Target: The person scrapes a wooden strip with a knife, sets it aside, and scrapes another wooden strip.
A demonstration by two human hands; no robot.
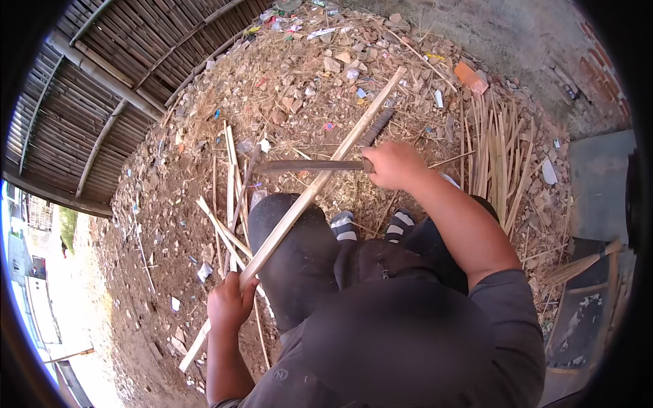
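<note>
While the left hand closed its grip around the pale wooden strip, slanted over the thigh, the right hand gripped a long knife across it. Shaving seemed in hand; the next stroke probably called for a steady strip.

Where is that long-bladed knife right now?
In the head view, the long-bladed knife is above centre, gripped in the person's right hand, its blade pointing left and crossing the long pale strip beyond the knees.
</note>
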